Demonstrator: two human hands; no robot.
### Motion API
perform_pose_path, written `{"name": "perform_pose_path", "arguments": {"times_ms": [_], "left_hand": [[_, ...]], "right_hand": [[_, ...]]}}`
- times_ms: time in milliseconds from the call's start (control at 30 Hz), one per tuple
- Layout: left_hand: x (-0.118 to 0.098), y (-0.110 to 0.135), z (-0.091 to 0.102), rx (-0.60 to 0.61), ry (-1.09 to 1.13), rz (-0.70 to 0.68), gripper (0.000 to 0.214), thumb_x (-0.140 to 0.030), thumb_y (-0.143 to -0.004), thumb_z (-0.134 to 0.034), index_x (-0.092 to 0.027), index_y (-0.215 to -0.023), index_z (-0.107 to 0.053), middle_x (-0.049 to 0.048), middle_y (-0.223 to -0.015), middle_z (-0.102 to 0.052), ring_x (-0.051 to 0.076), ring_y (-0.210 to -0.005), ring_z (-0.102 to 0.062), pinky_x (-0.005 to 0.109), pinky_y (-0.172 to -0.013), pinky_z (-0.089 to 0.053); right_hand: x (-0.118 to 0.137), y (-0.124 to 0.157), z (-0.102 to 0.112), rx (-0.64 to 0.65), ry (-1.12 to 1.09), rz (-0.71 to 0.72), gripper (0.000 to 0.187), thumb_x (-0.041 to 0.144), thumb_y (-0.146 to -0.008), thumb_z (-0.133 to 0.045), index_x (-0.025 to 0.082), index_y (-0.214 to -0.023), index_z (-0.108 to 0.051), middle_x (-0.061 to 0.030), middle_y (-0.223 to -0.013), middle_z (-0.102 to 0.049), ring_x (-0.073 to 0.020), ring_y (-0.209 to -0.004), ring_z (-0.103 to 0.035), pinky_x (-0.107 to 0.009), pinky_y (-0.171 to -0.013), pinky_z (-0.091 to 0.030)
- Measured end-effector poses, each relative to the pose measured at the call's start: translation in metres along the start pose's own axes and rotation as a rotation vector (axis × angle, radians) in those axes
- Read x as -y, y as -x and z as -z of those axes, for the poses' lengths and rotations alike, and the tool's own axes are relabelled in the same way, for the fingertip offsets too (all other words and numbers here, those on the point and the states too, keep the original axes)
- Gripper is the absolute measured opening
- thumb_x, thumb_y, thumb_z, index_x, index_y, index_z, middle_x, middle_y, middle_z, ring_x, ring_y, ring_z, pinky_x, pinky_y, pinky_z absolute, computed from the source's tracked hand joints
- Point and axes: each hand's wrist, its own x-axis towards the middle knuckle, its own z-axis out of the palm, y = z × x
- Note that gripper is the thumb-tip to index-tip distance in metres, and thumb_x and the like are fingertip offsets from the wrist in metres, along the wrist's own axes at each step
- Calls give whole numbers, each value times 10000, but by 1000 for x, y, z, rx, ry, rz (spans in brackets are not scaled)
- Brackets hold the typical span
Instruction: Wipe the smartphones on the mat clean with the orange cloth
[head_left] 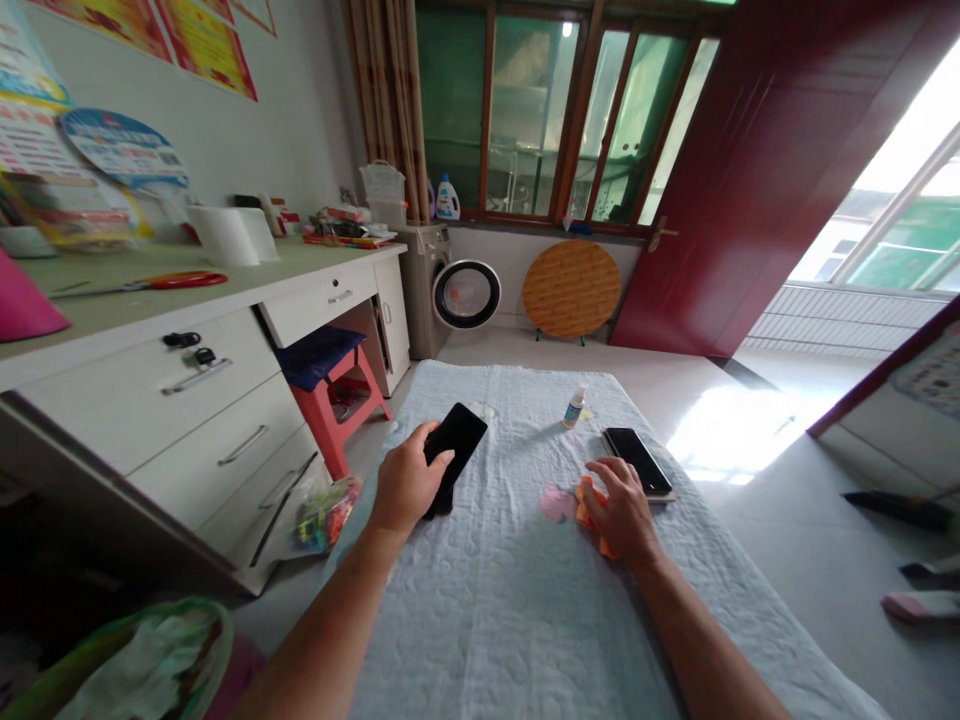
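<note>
A: Take the small white-topped bottle as our marker. What lies nearest to us?

B: A bin, well short of the bottle and far off to its left. Then the right hand, on the near side of the bottle and a little to its right, laid over an orange cloth.

A: How is that grip?

B: The fingers are bent across the orange cloth; I cannot tell whether they pinch it or only rest on it.

A: And the left hand?

B: The left hand is left of the bottle and nearer to us. Its grip pinches a black phone between thumb and fingers, dark face up, the phone set at a slant.

A: Is there another?

B: Yes, a second phone, right of the bottle and slightly nearer, lying just past the right hand. The bottle stands upright on a pale blue quilted cover.

A: Past that?

B: Left of the bottle, a pink stool with a dark blue seat, beside the white bench. Farther back, left of the bottle, a washing machine, its round door open. Behind the bottle, a round wooden tabletop; to the bottle's right, a red door. Farthest, windows.
</note>
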Motion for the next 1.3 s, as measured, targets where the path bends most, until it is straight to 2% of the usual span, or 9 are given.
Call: {"name": "perform_pose_path", "arguments": {"times_ms": [100, 233, 433, 633, 733, 867, 967, 1100, 1300], "left_hand": [[-12, 6, -1, 21, 270, -54, 235, -316, -871, -544, -214, -1064, -631, 37, -931, -716, 224, -856, -676, 301, -759, -494], [-26, 22, -24, 140, 617, -54, 279, -331, -876, -519, -187, -1089, -625, 46, -987, -704, 202, -894, -663, 287, -794, -497], [-42, 52, -64, 380, 914, 177, 403, -350, -850, -494, -166, -1207, -535, 25, -832, -670, 171, -725, -642, 264, -666, -500], [-46, 63, -79, 337, 873, 209, 512, -233, -846, -459, -206, -1356, -415, -53, -672, -539, 111, -550, -506, 215, -557, -413], [-45, 60, -83, 330, 855, 239, 496, -209, -856, -436, -203, -1352, -451, -59, -636, -519, 102, -510, -472, 209, -531, -398], [-43, 56, -86, 312, 795, 240, 356, -182, -847, -437, -186, -1142, -636, 19, -869, -673, 154, -798, -633, 262, -752, -497], [-41, 54, -88, 298, 745, 201, 314, -170, -849, -446, -195, -1064, -674, 35, -1082, -692, 187, -1031, -627, 324, -940, -471], [-38, 53, -94, 288, 725, 179, 319, -152, -862, -462, -186, -1102, -670, 45, -1150, -689, 195, -1098, -619, 359, -1009, -451], [-36, 49, -101, 308, 742, 198, 399, -104, -831, -509, -154, -1214, -608, 77, -1211, -661, 195, -1104, -624, 342, -992, -472]], "right_hand": [[2, 0, 2, 25, -23, -4, 221, 245, -866, -498, 173, -1001, -657, -86, -1005, -610, -218, -925, -555, -404, -889, -448], [4, -1, 6, 85, -48, -9, 236, 211, -831, -491, 179, -996, -655, -78, -990, -625, -210, -913, -562, -390, -888, -442], [5, -2, 14, 200, -90, 0, 311, 187, -765, -496, 185, -1043, -636, -84, -1006, -618, -223, -937, -549, -383, -889, -448], [6, 3, 21, 434, -62, 13, 453, 244, -737, -549, 215, -1187, -588, -97, -1142, -548, -254, -1042, -489, -411, -926, -415], [6, 5, 23, 503, -39, 6, 471, 229, -701, -558, 257, -1170, -588, -79, -1174, -526, -258, -1063, -471, -424, -927, -398], [7, 4, 23, 495, -41, -19, 399, 178, -684, -538, 222, -1075, -602, -77, -1082, -541, -237, -1004, -485, -385, -886, -414], [8, 3, 23, 453, -60, -32, 377, 157, -692, -532, 210, -1060, -593, -79, -1074, -529, -225, -987, -488, -366, -880, -423], [12, 3, 23, 359, -7, -30, 270, 245, -726, -594, 214, -994, -597, -93, -1160, -481, -259, -1046, -453, -424, -924, -390], [15, 3, 24, 395, 61, -27, 236, 401, -724, -660, 212, -836, -572, -61, -950, -497, -234, -898, -459, -376, -818, -396]]}}
